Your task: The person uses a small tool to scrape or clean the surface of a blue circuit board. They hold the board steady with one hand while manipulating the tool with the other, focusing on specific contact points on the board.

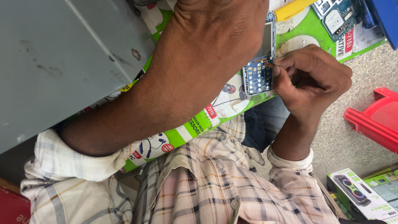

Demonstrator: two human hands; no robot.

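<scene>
Head view, hidden stuff: our left hand (211, 37) lies across the blue circuit board (258, 74) and covers most of its upper part, so we only get the lower end with its grid of round pads. Left fingers run out of the top of the picture, so we can't tell if they're spread or curled.
Right hand: our right hand (309, 79) is curled into a tight pinch on a thin tool (268, 64). Only its brownish tip peeks out past the fingertips, touching the board's right edge. What kind of tool it is, hard to say.
Where the board is: flat on the green and white printed sheet (186, 128), right at the sheet's lower edge, just beside our right hand.
Cut off: a grey metal box (62, 62) fills the upper left. A second circuit board (338, 14) and a yellow handle (292, 8) are clipped by the top edge.
Edges and room: pretty cramped, the board sits squeezed between both hands. Open floor only to the right.
Surface and room: speckled floor (344, 145), a red plastic stool (377, 118) at the right edge, a speaker carton (360, 195) bottom right, our plaid shirt (207, 182) below.
</scene>
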